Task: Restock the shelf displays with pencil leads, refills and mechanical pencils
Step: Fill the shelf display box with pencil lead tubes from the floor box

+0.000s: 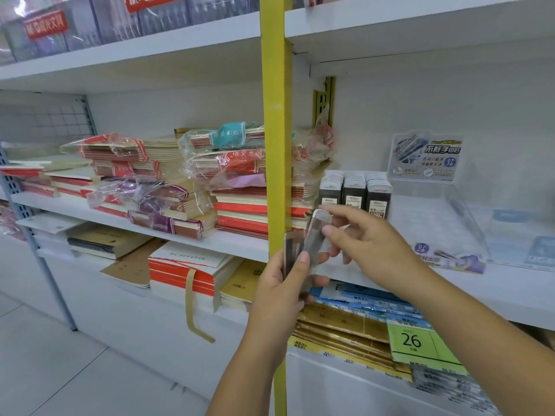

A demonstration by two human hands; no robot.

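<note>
**stockroom_sam:** What's in the hands? It's smeared for me.

**leadhead:** Same here, motion blur. The left hand [279, 283], right in front of the yellow post [276, 145], has its fingers and thumb curled round a small bunch of lead cases [292, 253]. I can't count them and the labels are unreadable. The right hand [369, 238], just right of the post, pinches the top end of one tilted case [318, 232]. The case's lower end disappears behind the left thumb, so I can't tell if it's free of the bunch.

**stockroom_sam:** And the display?

**leadhead:** Right of the post, behind the hands, three shelf rows of cases [354, 190] stand upright. The right hand covers their bottoms. Further right is a clear display tray [435, 223], see-through enough that its inside is hard to read, with a printed card [425, 157] at its back.

**stockroom_sam:** The rest of the place?

**leadhead:** A white shelf [510, 292]. Left of the post are piles of notebooks [240, 190] in crumpled plastic wrap. Below right of it is a green tag [411, 340] reading 26. At top left are blurry boxes [90, 28], cut off by the frame. The pale tiled floor [45, 355] is at lower left.
</note>
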